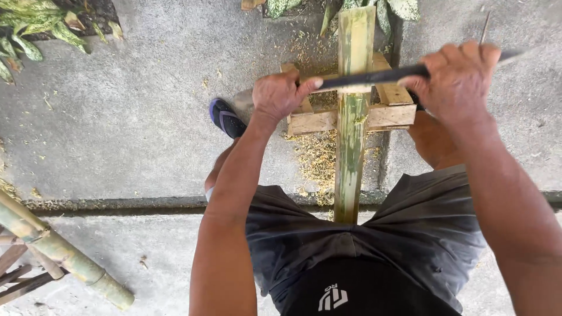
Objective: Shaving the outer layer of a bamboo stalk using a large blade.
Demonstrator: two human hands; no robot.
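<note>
Bamboo, a long split piece [353, 117] streaked green and pale yellow, ran away from the person between the knees and lay across a small wooden block frame [386, 111] on the grey concrete floor [134, 117]. Its skin looked partly scraped, with bare pale patches along its length. A long dark blade [374, 76] lay crosswise on the bamboo, just above the frame. The left hand [282, 93] was closed around one end of the blade, thumb stretched along it. The right hand [459, 79] was clenched in a full fist over the other end, so the handle was hidden. Fine yellowish shavings [316, 155] were scattered on the floor around the frame. A foot in a dark sandal [225, 118] rested just left of the frame. A thick round bamboo pole [58, 251] slanted across the lower left corner, and green leaves [35, 26] showed at the upper left. A small white emblem [332, 298] sat on the person's black shirt, near the bottom edge.
</note>
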